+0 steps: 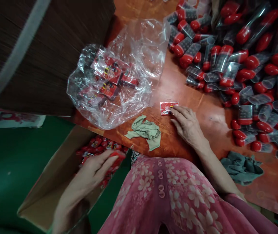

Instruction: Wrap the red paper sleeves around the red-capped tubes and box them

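My left hand (97,169) is closed around a small red-capped container (118,156), blurred by motion, above an open cardboard box (48,172). Inside that box lie several red packed pieces (97,143), partly hidden by the hand. On the orange-red tabletop (173,139), a small red printed card (165,108) lies flat. The fingertips of my right hand (186,125) rest on the card's right edge, the fingers stretched out and the thumb apart. Just left of it sits a crumpled pale green cloth (146,130).
A clear plastic bag (129,107) with several red printed card packs (109,73) lies at the back left. Many clear containers with red ends (226,61) are heaped at the right. A dark green cloth (242,167) is near the front edge. A large brown carton (56,55) stands left.
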Demonstrator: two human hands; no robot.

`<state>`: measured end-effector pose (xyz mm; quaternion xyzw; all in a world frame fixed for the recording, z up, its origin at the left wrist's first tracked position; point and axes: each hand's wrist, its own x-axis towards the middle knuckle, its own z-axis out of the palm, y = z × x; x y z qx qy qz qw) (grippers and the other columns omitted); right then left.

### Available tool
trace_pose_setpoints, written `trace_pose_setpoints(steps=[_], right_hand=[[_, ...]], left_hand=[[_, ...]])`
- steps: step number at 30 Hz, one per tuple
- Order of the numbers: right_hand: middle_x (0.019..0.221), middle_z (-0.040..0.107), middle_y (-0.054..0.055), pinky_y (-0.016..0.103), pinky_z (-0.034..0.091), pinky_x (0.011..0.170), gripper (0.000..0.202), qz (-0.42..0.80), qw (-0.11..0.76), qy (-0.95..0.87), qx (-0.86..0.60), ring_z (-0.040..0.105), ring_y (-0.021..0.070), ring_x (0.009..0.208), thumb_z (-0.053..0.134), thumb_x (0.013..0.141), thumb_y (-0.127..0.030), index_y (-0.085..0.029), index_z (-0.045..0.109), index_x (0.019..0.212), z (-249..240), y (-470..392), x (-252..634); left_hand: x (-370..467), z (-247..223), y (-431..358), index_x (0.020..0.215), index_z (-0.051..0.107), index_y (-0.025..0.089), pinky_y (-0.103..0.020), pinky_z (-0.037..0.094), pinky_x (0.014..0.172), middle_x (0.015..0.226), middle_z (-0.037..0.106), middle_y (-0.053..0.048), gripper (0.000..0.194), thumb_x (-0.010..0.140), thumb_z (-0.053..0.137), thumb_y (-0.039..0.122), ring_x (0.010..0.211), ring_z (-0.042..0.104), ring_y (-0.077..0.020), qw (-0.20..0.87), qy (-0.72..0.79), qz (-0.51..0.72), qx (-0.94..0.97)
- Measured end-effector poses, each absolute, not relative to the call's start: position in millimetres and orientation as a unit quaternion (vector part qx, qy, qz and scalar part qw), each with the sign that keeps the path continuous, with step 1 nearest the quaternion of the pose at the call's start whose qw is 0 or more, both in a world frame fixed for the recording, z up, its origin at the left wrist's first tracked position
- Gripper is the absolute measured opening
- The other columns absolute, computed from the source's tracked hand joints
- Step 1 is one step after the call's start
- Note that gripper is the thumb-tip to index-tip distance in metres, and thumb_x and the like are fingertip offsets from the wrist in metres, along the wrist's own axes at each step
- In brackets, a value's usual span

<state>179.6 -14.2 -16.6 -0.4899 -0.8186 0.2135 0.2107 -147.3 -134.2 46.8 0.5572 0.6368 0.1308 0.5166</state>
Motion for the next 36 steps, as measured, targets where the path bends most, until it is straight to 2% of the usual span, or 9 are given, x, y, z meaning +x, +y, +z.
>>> trace_pose_setpoints(steps=[5, 7, 10, 14, 18, 23, 27, 32, 36], right_hand=[[0.128, 0.069, 0.012, 0.047, 0.046, 0.091, 0.029, 0.135, 0.182, -0.848, -0.480, 0.058, 0.0294, 0.114, 0.047, 0.099, -0.020, -0.020, 0.068, 0.120, -43.3, 0.7, 190.8], [0.125, 0.070, 0.011, 0.045, 0.045, 0.087, 0.029, 0.121, 0.182, -0.857, -0.466, 0.059, 0.0277, 0.110, 0.046, 0.098, -0.016, -0.021, 0.068, 0.116, -48.5, 1.0, 191.8], [0.119, 0.071, 0.012, 0.042, 0.044, 0.084, 0.028, 0.108, 0.193, -0.861, -0.457, 0.059, 0.0261, 0.103, 0.044, 0.097, -0.012, -0.020, 0.068, 0.110, -53.0, 1.9, 190.3], [0.103, 0.071, 0.013, 0.040, 0.044, 0.081, 0.024, 0.116, 0.228, -0.856, -0.450, 0.058, 0.0251, 0.094, 0.042, 0.097, -0.011, -0.017, 0.065, 0.100, -57.5, 5.3, 186.5], [0.095, 0.068, 0.013, 0.039, 0.046, 0.077, 0.023, 0.110, 0.239, -0.854, -0.448, 0.055, 0.0245, 0.085, 0.041, 0.097, -0.011, -0.017, 0.063, 0.099, -62.6, 7.1, 183.1], [0.088, 0.067, 0.010, 0.036, 0.049, 0.075, 0.016, 0.132, 0.248, -0.853, -0.439, 0.056, 0.0225, 0.080, 0.046, 0.099, -0.017, -0.018, 0.061, 0.094, -49.9, 7.3, 184.0], [0.092, 0.067, 0.008, 0.035, 0.052, 0.079, 0.010, 0.207, 0.239, -0.830, -0.459, 0.059, 0.0217, 0.086, 0.056, 0.097, -0.025, -0.018, 0.060, 0.103, -15.6, 19.4, 201.5], [0.115, 0.062, 0.016, 0.050, 0.047, 0.090, 0.031, 0.005, 0.211, -0.767, -0.606, 0.054, 0.0324, 0.104, 0.063, 0.090, -0.025, -0.018, 0.061, 0.120, 11.1, 63.1, 228.1], [0.115, 0.059, 0.016, 0.047, 0.047, 0.082, 0.026, -0.053, 0.109, -0.772, -0.624, 0.053, 0.0328, 0.103, 0.058, 0.091, -0.023, -0.020, 0.065, 0.115, 9.2, 94.9, 234.1]], left_hand=[[-209.5, 35.4, -183.9, 0.087, 0.070, 0.036, -0.030, 0.026, 0.040, 0.049, 0.062, 0.006, 0.020, 0.071, 0.072, 0.048, 0.039, 0.053, -0.0210, 0.234, 0.745, 0.102, 0.617], [-189.6, 38.9, -173.1, 0.104, 0.070, 0.038, -0.032, 0.037, 0.046, 0.069, 0.072, 0.004, 0.030, 0.075, 0.071, 0.046, 0.057, 0.065, -0.0251, 0.160, 0.748, 0.135, 0.630], [-124.9, 41.0, -124.3, 0.123, 0.064, 0.030, -0.035, 0.057, 0.083, 0.111, 0.075, -0.001, 0.034, 0.089, 0.064, 0.027, 0.092, 0.073, -0.0240, 0.152, 0.652, 0.193, 0.717], [-36.3, 17.3, -45.7, 0.133, 0.055, 0.013, -0.037, 0.054, 0.104, 0.133, 0.065, -0.016, 0.039, 0.095, 0.055, 0.022, 0.122, 0.064, -0.0242, 0.115, 0.493, 0.265, 0.820], [5.2, -18.2, -0.4, 0.134, 0.052, 0.004, -0.041, 0.050, 0.109, 0.143, 0.055, -0.024, 0.039, 0.096, 0.043, 0.012, 0.132, 0.056, -0.0280, 0.092, 0.469, 0.182, 0.859], [6.7, -35.8, 7.1, 0.119, 0.064, 0.009, -0.042, 0.052, 0.103, 0.131, 0.064, -0.019, 0.032, 0.094, 0.045, 0.008, 0.123, 0.060, -0.0263, 0.077, 0.447, 0.154, 0.878], [4.1, -36.5, 7.0, 0.092, 0.068, 0.014, -0.037, 0.056, 0.083, 0.100, 0.070, -0.011, 0.018, 0.093, 0.050, 0.012, 0.093, 0.062, -0.0218, 0.096, 0.442, 0.179, 0.874], [4.2, -41.1, 12.3, 0.077, 0.065, 0.016, -0.030, 0.052, 0.070, 0.081, 0.066, -0.006, 0.025, 0.096, 0.050, 0.016, 0.077, 0.058, -0.0171, 0.088, 0.447, 0.228, 0.861], [3.9, -34.6, 11.8, 0.086, 0.068, 0.015, -0.029, 0.054, 0.073, 0.088, 0.069, -0.006, 0.022, 0.096, 0.054, 0.029, 0.081, 0.062, -0.0166, 0.134, 0.442, 0.250, 0.851]])
